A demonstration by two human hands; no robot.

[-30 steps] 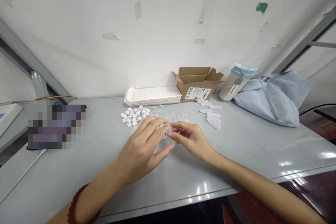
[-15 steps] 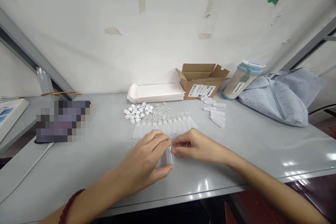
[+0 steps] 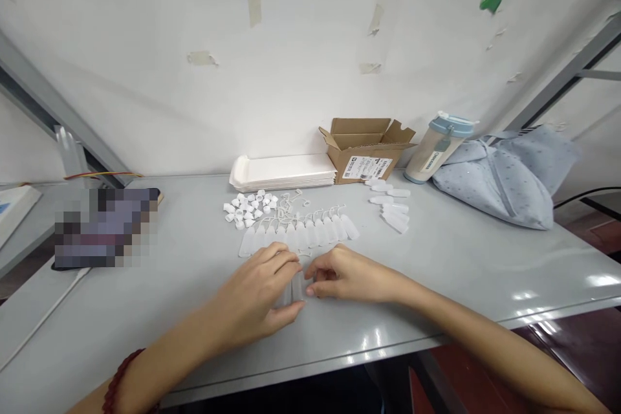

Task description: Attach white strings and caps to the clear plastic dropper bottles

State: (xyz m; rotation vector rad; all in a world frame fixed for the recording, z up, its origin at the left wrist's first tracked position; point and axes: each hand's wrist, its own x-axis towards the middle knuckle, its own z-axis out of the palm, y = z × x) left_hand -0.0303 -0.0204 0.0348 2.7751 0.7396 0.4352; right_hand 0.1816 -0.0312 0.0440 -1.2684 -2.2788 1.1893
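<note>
My left hand (image 3: 264, 284) arches over a few translucent plastic bottles (image 3: 297, 286), its thumb at their near end and its fingers at the far end. They are partly hidden under the palm. Just to the right, my right hand (image 3: 334, 275) has its fingers curled, thumb and forefinger close together by the rightmost bottle's side; what lies between them is too small to tell. Beyond both hands lies a row of similar flat translucent bottles (image 3: 313, 233) with thin looped rings (image 3: 286, 207) at their tops. White caps (image 3: 250, 208) are heaped behind that row on the left.
Loose translucent bottles (image 3: 394, 210) lie to the right. Along the wall stand a stack of white trays (image 3: 286, 169), an open cardboard box (image 3: 369, 165), a tumbler (image 3: 434, 152) and a blue fabric bag (image 3: 499, 187). A blurred phone (image 3: 109, 226) with a cable lies left.
My right fingertips have drawn slightly away from the bottle that my left hand covers. The left hand keeps its grip; the whole view has shifted slightly.
</note>
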